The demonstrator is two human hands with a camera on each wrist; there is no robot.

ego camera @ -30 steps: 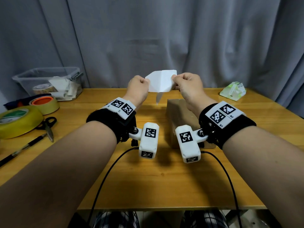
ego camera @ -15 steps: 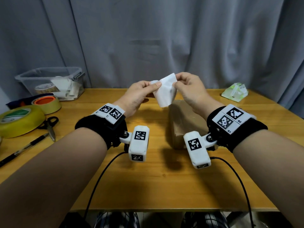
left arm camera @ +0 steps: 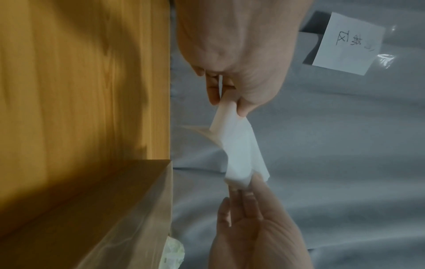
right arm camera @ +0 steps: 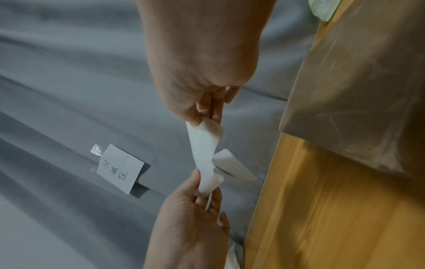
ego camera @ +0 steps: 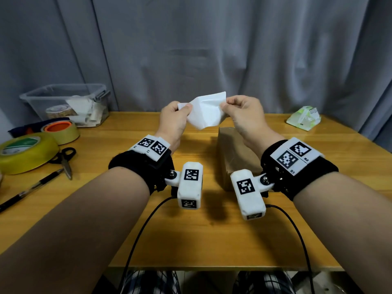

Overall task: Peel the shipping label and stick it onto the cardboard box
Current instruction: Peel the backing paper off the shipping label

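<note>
On the wooden table [ego camera: 191, 240] stands the brown, tape-glossed cardboard box [ego camera: 235, 153]. Above its far end, left hand [ego camera: 172, 117] and right hand [ego camera: 244, 111] each pinch an edge of the crumpled white paper shipping label [ego camera: 205, 112], held aloft before grey pleated curtain [ego camera: 191, 49].

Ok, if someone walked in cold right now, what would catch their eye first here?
Both hands, left hand and right hand, pinch a crumpled white label from either side, held in the air above the far half of the table. Right below it sits the cardboard box, with big yellow tape rolls on the table's left.
</note>
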